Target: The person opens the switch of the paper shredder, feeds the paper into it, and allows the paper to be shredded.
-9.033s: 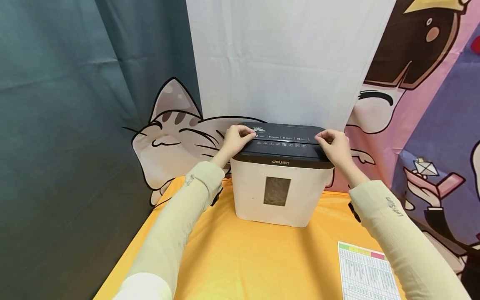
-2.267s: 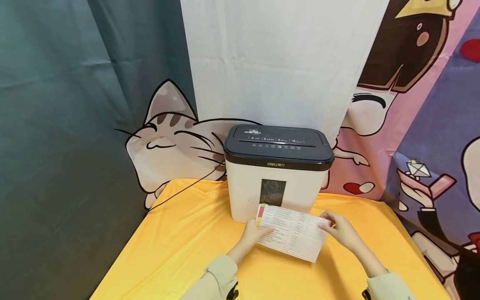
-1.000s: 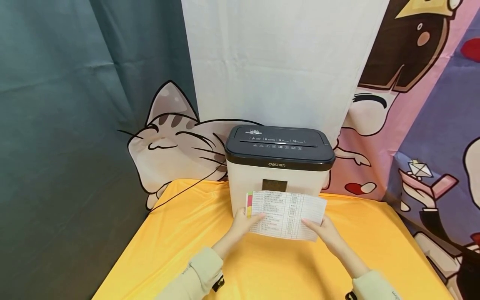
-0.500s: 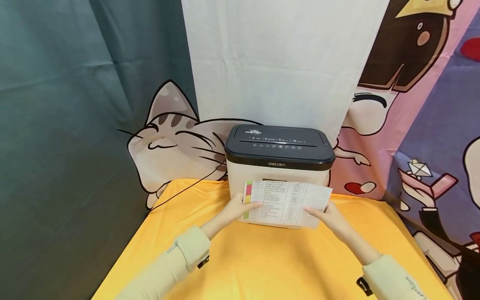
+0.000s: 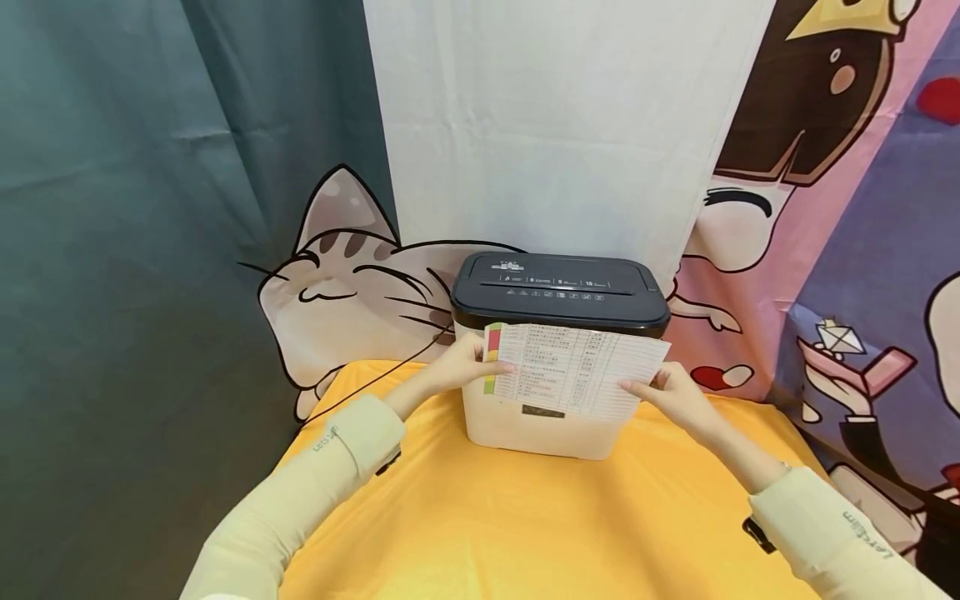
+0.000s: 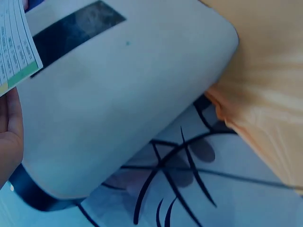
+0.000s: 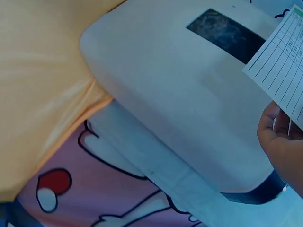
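Observation:
A sheet of paper (image 5: 562, 371), printed with a table and edged in coloured blocks on its left, is held up before the paper shredder (image 5: 540, 433). My left hand (image 5: 459, 363) pinches its left edge, thumb on the printed face. At the right edge my right hand (image 5: 675, 398) pinches it the same way. The sheet hides most of the shredder's window and part of its front; its top edge overlaps the dark lid (image 5: 562, 304), below the feed slot. In the right wrist view the paper (image 7: 281, 66) stands off the white body (image 7: 165, 85).
The shredder stands on a yellow cloth (image 5: 525, 525) near the table's back edge. A cord (image 5: 375, 382) runs left from behind it. Printed curtains (image 5: 570, 125) hang close behind.
Earlier both hands were on the shredder's lid while the paper lay on the cloth. The sheet was then taken up in both hands and has since risen toward the lid.

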{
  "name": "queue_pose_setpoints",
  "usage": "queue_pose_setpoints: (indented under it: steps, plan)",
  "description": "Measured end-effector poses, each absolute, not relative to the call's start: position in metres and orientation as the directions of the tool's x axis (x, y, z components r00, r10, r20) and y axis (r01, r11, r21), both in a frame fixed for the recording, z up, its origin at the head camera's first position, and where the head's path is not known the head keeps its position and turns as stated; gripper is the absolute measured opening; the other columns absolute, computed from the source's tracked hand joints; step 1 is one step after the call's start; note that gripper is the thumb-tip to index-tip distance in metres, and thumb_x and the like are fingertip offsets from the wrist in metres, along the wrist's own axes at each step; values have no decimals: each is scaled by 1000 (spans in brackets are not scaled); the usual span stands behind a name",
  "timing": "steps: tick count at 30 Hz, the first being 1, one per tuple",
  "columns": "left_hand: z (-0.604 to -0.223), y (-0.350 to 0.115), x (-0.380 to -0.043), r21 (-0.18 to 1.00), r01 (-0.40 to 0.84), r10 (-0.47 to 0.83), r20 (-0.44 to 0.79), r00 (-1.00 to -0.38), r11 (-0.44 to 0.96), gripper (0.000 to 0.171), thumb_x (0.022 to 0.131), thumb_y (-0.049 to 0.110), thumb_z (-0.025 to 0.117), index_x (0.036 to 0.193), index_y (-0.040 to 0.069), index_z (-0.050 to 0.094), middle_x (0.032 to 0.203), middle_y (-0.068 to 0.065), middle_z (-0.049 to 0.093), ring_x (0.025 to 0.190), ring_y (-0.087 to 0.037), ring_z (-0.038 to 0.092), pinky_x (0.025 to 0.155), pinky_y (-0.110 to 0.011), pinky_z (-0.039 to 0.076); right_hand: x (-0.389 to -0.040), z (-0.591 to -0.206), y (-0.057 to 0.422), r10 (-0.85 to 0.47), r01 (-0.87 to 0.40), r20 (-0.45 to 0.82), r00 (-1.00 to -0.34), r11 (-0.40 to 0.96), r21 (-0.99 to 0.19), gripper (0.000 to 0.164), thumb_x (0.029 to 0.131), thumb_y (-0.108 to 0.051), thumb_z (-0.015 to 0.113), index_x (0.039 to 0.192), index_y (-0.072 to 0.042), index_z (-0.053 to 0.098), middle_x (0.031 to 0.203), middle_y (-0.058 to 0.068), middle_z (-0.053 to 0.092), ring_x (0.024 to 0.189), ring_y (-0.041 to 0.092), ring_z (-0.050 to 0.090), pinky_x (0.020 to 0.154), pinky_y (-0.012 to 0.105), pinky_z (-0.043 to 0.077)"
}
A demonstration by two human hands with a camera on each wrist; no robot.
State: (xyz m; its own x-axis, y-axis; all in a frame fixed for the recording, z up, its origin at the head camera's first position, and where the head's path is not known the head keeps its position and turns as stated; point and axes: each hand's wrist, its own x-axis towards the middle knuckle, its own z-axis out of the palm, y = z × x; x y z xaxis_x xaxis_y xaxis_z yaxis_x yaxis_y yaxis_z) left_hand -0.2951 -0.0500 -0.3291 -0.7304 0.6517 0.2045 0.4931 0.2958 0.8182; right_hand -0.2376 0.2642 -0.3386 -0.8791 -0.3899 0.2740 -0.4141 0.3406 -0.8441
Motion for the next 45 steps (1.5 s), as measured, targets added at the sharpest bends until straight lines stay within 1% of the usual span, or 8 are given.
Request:
queue_pose_setpoints:
  steps: [6,12,16,24,31,35,38,45]
  plan:
    - [-307,-56,-299,772,511,629,192,-753,376,19,80,15,64,91,0,68,91,-13,68,74,-11,65,67,-36,51,-242,-320,266,-397,-439,282,-874,392,-809,30,86,-12,56,109,7,57,103,18,63,84,3,63,70,23,51]
    - [-284,-58,-304,766,515,591,223,-775,385,18,77,15,67,87,0,69,88,-13,69,75,-21,66,68,-39,51,-249,-295,265,-372,-483,340,-864,424,-766,27,86,-11,56,104,8,58,88,-3,68,71,4,63,59,22,50]
    - [-268,-58,-310,767,511,552,251,-795,388,18,77,14,67,87,-1,69,85,-14,69,73,-23,66,67,-41,51,-253,-278,264,-312,-478,371,-875,427,-768,29,85,-12,57,104,9,59,82,-16,66,73,0,62,62,18,49]
    - [-236,-52,-328,786,485,438,307,-845,384,23,79,14,66,95,-2,66,88,-17,68,73,-18,66,66,-32,53,-272,-246,260,-170,-452,425,-889,470,-758,38,83,-18,60,111,7,56,81,-23,63,75,-8,60,65,11,47]
    - [-224,-45,-346,829,451,356,333,-873,331,26,79,13,65,100,-1,64,93,-18,67,76,-17,65,64,-31,52,-284,-233,259,-68,-394,415,-907,482,-783,33,83,-20,60,102,8,57,68,-28,58,61,-6,56,45,13,39]
    - [-221,-44,-352,836,451,322,353,-878,313,23,80,15,64,97,-1,65,93,-19,67,77,-18,65,67,-32,52,-291,-231,258,-49,-411,452,-890,512,-754,31,84,-17,59,99,11,58,67,-28,57,60,-6,56,53,11,44]
    - [-221,-43,-355,830,461,286,381,-879,313,22,81,16,63,94,-1,67,91,-19,67,77,-21,63,72,-38,50,-297,-230,257,-41,-416,486,-873,584,-697,28,84,-17,59,96,9,61,67,-17,61,59,-5,54,52,12,42]
    - [-230,-36,-363,801,502,184,467,-865,327,21,82,13,61,97,-1,65,96,-18,66,82,-23,63,70,-26,49,-310,-233,256,-53,-429,568,-821,713,-555,19,83,-15,60,89,2,66,84,21,65,60,-14,46,51,13,36]
